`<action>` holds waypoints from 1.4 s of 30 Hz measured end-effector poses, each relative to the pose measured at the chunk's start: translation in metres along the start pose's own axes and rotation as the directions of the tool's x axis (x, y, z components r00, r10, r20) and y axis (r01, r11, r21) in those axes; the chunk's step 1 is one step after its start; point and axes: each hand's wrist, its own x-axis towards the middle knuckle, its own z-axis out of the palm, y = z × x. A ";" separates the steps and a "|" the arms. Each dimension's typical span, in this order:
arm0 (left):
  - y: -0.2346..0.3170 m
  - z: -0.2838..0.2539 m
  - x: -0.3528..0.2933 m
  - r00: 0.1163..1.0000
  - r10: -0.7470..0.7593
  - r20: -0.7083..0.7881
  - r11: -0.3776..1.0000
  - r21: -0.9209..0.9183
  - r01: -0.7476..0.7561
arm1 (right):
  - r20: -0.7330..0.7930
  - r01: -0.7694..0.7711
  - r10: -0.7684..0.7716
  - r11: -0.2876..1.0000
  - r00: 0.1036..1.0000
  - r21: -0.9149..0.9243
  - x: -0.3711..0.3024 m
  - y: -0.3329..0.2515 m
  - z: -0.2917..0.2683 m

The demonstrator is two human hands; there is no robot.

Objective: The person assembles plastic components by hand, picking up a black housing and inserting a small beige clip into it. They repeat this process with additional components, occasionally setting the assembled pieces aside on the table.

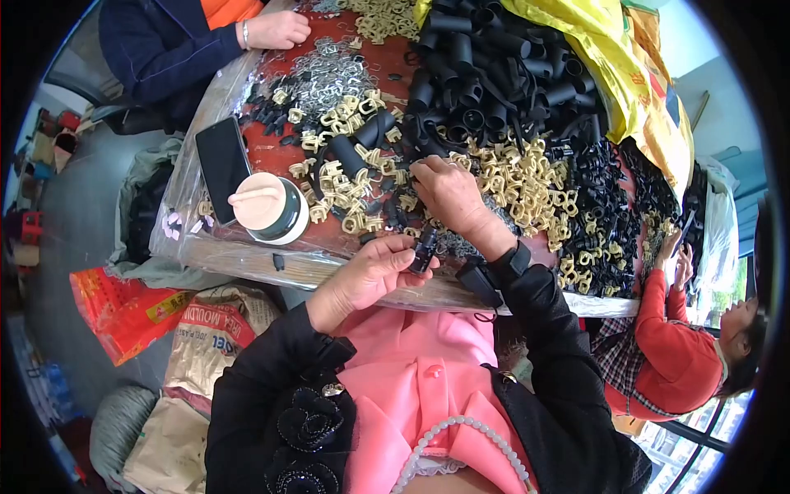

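Note:
Near the table's front edge, my left hand (374,270) is closed on a small black plastic part (425,247), held between thumb and fingers. My right hand (451,198) is a little farther in, over the parts on the table. Its fingers are bent and drawn together, and whatever they hold, if anything, is hidden. Cream plastic clips (518,181) lie in a heap just right of that hand. More cream clips (337,193) are scattered to its left, among two black tubes. Small metal pieces (457,244) lie beneath my right wrist.
Black plastic tubes (469,74) are piled at the back beside a yellow sack (576,41). Small black parts (597,189) fill the right side. A lidded jar (276,210) and a phone (222,169) stand at left. Co-workers sit far left and right; one hand (278,30) rests by metal clips.

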 end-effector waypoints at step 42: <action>-0.003 0.010 0.002 0.978 0.204 -0.038 0.976 -0.074 -0.207 | 0.170 -0.180 0.266 0.012 0.949 0.984 -0.076 -0.015 0.003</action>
